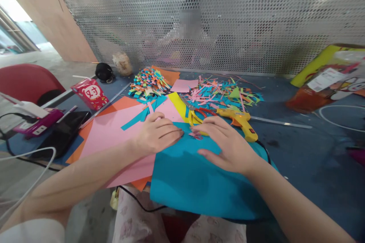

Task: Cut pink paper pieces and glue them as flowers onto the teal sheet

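Observation:
My left hand (159,133) rests over pink paper (116,136), its fingers curled in and the thumb out of sight. Whatever it may hold is hidden. A narrow pink strip (150,107) and blue strips (134,120) lie just beyond its knuckles. Over a large blue sheet (205,182), my right hand (225,142) is open, thumb apart from the fingers. Small pink scraps (196,135) lie beneath its fingertips. Scissors with yellow and red handles (195,117) and a yellow glue gun (241,121) sit just past this hand.
Behind are a pile of folded paper pieces (148,85) and a heap of shredded strips (216,93). A red drink carton (90,94), black phone (61,133) and purple power strip (40,123) stand left. A clear glue stick (285,122) lies right, near a plastic bag (327,83).

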`<state>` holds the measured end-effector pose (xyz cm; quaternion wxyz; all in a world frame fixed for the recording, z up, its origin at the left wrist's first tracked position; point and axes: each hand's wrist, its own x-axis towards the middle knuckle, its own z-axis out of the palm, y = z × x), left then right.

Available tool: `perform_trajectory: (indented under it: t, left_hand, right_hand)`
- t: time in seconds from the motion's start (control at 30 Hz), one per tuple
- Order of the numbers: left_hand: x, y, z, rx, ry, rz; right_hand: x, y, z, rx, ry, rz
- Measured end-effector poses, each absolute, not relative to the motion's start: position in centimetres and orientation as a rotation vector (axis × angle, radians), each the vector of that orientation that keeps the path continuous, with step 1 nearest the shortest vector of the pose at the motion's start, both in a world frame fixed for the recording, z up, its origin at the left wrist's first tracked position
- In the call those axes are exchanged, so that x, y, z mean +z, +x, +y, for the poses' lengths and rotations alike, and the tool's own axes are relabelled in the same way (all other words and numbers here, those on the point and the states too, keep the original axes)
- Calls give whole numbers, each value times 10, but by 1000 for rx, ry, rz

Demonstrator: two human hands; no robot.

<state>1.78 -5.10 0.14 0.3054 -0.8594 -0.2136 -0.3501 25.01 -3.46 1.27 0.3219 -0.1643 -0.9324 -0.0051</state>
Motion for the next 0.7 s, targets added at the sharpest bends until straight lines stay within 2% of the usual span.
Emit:
perform_trajectory:
  t: [0.23, 0.7]
  left_hand:
    - [1, 17, -47, -929, -2242, -625]
    - [-7, 15, -39, -1000, -2229, -631]
  right_hand:
    - [11, 250, -28, -81, -693, -2161]
    - [6, 249, -22, -21, -940, -2139]
